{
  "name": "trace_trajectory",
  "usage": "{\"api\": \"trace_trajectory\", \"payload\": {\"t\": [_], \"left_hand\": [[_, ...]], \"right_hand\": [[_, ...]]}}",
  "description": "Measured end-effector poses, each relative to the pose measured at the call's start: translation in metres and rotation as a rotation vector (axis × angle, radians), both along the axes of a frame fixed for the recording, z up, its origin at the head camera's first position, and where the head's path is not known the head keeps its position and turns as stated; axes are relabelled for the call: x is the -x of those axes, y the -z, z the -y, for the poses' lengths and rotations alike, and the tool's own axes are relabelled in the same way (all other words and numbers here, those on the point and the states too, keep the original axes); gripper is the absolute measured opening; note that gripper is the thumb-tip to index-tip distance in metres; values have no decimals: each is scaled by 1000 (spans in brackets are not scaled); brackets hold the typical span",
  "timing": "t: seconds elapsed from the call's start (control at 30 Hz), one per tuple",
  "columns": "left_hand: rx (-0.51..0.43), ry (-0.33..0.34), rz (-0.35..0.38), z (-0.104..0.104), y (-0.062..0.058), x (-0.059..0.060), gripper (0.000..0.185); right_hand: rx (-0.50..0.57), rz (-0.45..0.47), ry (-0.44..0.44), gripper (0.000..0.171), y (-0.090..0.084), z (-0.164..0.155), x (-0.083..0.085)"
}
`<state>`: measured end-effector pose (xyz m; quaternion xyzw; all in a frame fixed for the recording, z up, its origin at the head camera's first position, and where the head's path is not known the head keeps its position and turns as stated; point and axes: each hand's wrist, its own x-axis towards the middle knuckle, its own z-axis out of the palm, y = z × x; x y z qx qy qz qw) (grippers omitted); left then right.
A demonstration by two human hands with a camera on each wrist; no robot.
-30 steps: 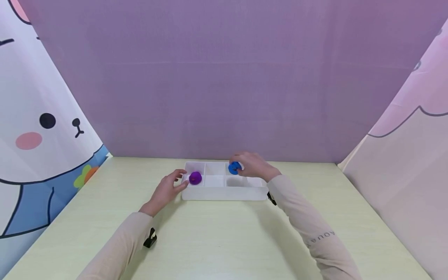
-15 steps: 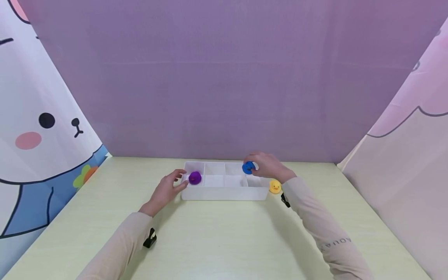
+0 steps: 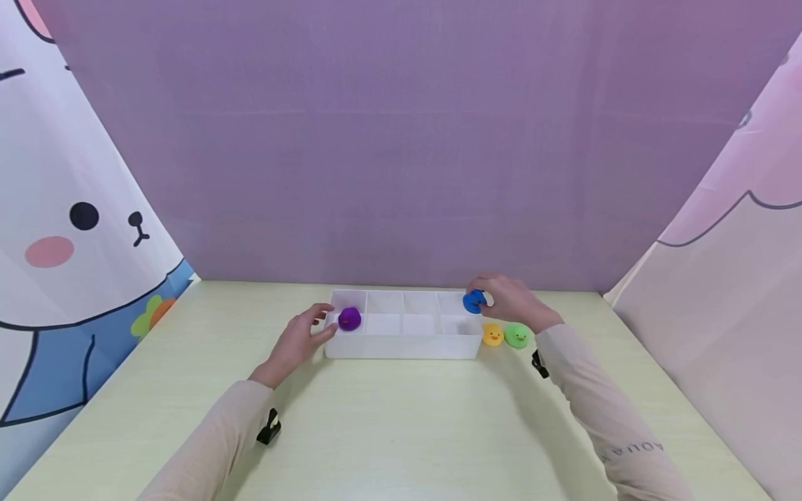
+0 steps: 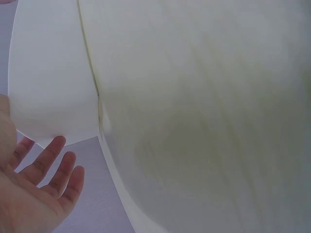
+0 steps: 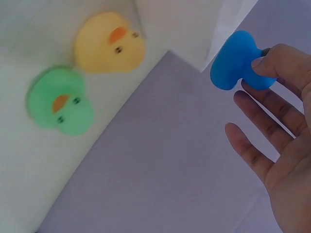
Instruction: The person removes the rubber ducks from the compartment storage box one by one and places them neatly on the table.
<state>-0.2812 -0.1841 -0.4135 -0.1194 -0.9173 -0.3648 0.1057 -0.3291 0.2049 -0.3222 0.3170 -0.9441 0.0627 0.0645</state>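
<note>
Now, the blue duck (image 5: pixel 239 60) you hold looks like a small, light rubber toy, probably soft and a little squashy, so a gentle pinch around its plump body should do. Your right hand (image 3: pixel 510 300) pinches it with fingertip and thumb, the other fingers loose, over the right end of the white tray (image 3: pixel 401 346). Beside that end, a yellow duck (image 3: pixel 492 335) and a green duck (image 3: pixel 516 335) sit on the table (image 3: pixel 401 424). Your left hand (image 3: pixel 299 339) rests open against the tray's left end, near a purple duck (image 3: pixel 349 319) inside.
</note>
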Motion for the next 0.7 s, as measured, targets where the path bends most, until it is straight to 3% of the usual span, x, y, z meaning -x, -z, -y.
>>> {"api": "trace_trajectory", "payload": {"t": [0.7], "left_hand": [[-8, 8, 1, -1, 0, -1, 43]], "right_hand": [[15, -17, 48, 26, 15, -72, -9]]}}
